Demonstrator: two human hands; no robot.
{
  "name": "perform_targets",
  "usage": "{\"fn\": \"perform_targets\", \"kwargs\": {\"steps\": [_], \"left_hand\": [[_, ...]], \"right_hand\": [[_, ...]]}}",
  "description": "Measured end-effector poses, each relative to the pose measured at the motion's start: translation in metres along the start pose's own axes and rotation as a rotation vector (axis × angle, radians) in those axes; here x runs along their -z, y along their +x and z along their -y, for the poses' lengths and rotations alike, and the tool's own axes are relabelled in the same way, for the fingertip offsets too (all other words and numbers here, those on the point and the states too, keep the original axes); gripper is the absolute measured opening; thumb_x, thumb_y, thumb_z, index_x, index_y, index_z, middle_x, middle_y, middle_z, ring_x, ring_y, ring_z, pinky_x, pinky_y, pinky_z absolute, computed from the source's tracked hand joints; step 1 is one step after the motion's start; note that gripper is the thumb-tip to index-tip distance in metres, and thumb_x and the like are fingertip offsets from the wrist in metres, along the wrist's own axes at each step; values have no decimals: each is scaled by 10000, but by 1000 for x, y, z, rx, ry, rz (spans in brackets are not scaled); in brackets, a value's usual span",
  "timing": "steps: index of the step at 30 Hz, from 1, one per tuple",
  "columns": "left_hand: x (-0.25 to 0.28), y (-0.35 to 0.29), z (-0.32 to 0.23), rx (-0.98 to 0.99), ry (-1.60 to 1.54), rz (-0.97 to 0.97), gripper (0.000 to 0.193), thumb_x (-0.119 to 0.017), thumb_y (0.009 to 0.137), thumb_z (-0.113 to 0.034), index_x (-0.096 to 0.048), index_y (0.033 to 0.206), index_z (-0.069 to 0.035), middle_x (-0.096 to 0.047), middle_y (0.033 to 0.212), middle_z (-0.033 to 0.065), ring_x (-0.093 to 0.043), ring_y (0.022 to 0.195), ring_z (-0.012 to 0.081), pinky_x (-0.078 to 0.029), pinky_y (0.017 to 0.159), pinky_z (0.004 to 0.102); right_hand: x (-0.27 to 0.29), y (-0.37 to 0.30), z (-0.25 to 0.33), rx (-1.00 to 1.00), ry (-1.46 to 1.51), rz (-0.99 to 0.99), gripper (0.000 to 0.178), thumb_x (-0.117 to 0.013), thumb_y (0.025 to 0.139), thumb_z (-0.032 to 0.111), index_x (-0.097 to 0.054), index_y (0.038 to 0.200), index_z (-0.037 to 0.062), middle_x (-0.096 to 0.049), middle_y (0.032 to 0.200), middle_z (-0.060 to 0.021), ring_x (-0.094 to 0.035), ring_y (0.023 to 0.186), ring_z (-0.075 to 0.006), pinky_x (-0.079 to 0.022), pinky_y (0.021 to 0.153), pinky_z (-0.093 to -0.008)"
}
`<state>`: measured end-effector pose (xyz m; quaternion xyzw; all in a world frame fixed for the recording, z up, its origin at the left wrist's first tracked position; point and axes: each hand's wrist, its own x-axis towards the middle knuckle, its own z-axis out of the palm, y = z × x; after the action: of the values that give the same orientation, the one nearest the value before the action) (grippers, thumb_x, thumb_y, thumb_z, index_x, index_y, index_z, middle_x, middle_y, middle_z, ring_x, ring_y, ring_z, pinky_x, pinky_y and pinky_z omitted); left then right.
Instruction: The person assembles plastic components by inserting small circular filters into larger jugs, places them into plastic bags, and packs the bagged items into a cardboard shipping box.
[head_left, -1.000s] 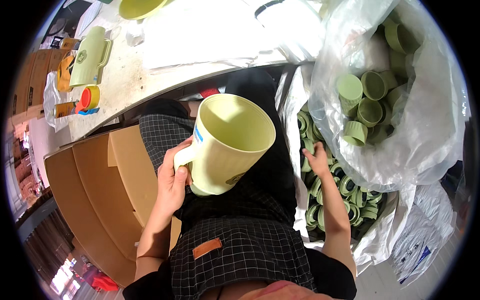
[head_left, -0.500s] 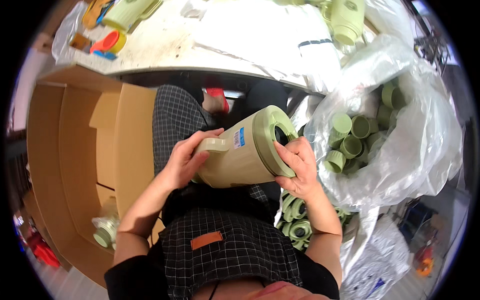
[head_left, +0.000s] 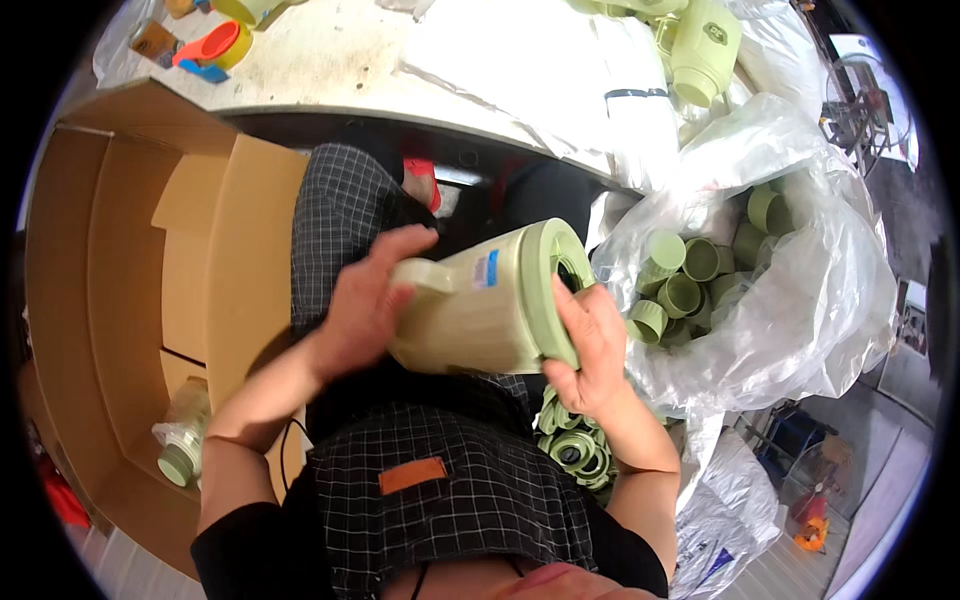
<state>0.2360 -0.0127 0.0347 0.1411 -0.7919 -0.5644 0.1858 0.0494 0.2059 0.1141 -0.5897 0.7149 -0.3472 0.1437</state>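
A pale green thermos jug (head_left: 465, 320) lies on its side above my lap, its ringed top end facing right. My right hand (head_left: 592, 350) grips the green collar at that end, with the thumb at the dark opening. At the other end, beside the jug's handle (head_left: 425, 277), my left hand (head_left: 365, 305) is smeared by motion. Its fingers rise above the jug's side and its thumb is near the base; how firmly it touches is unclear. A small blue and white label sits on the jug's side.
An open cardboard box (head_left: 255, 240) stands at my left, with a clear-wrapped green-capped item (head_left: 178, 462) inside. Right of me, a plastic bag (head_left: 800, 330) holds several green cups (head_left: 680, 295). Green ring parts (head_left: 575, 450) lie below. The worktable (head_left: 330, 70) ahead carries tape, white sheets and another jug (head_left: 705, 50).
My left hand has shifted on the base end and is now blurred, its fingers more raised. The jug has turned slightly, moving the label. My right hand keeps its grip; the whole view has shifted a little.
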Motion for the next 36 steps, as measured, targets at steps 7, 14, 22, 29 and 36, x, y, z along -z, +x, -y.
{"fn": "perform_targets", "kwargs": {"steps": [7,14,22,29,36], "left_hand": [[-9,-2,-14,111,-86,115,525,-584,967,-244,-455,1416,-5,-516,1419,251,-652,1077,397,-539,884,430],[-5,55,-58,-570,228,166,335,-623,950,-205,-626,1254,-66,-594,1291,121,-635,933,257,-503,796,343],[-57,304,23,-410,401,-101,165,-735,816,-128,-702,949,-36,-663,793,94,-618,826,317,-501,768,407],[-70,357,95,21,391,97,252,-643,894,-271,-728,944,-39,-712,885,138,-675,819,307,-515,776,393],[-65,362,86,124,142,54,235,-575,950,-208,-730,964,-32,-734,902,115,-660,803,200,-509,763,339]], "right_hand": [[3,20,2,-122,-24,41,586,-590,966,298,-458,1403,-69,-575,978,-212,-570,888,-392,-476,842,-435],[14,28,-39,-245,364,13,653,-656,904,307,-469,1435,-23,-525,872,-133,-527,770,-269,-456,733,-346],[17,32,-54,-283,313,-1,795,-789,707,207,-499,1416,-6,-547,876,-129,-551,761,-304,-471,697,-377],[21,26,-98,-404,1020,-59,573,-702,760,116,-610,1310,-18,-616,862,-58,-581,744,-139,-480,683,-279],[0,73,-153,-536,994,-554,210,-656,921,88,-655,1101,-21,-636,864,-43,-573,763,-96,-479,685,-245]]}}
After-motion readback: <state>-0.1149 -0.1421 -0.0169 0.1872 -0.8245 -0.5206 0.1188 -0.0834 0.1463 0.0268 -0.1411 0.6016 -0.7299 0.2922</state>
